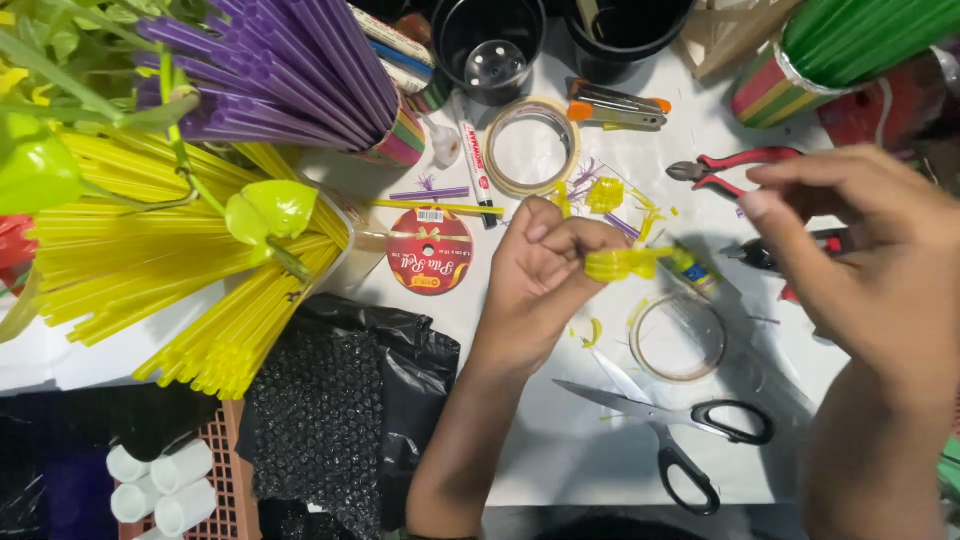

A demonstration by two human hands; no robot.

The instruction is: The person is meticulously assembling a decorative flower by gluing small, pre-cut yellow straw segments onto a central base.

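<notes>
Already your left hand [545, 270] pinched a yellow straw piece [625, 263], part-cut into loops; your right hand [860, 250] hovered just right of that grip, fingers loosely curled, holding nothing. Scissors [670, 425] lay below on the bench [560, 450]; yellow trimmings [605, 195] above, whole yellow straws [150, 270] far left unused.

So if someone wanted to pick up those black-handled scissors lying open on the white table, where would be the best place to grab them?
Probably by the black handle loops of the scissors, coming from above on the near right side. The steel blades point left and lie spread open, so that end is sharp. The loops are rounded, lie flat on the white table, and nothing covers them; the left hand and right hand are both higher up.
</notes>
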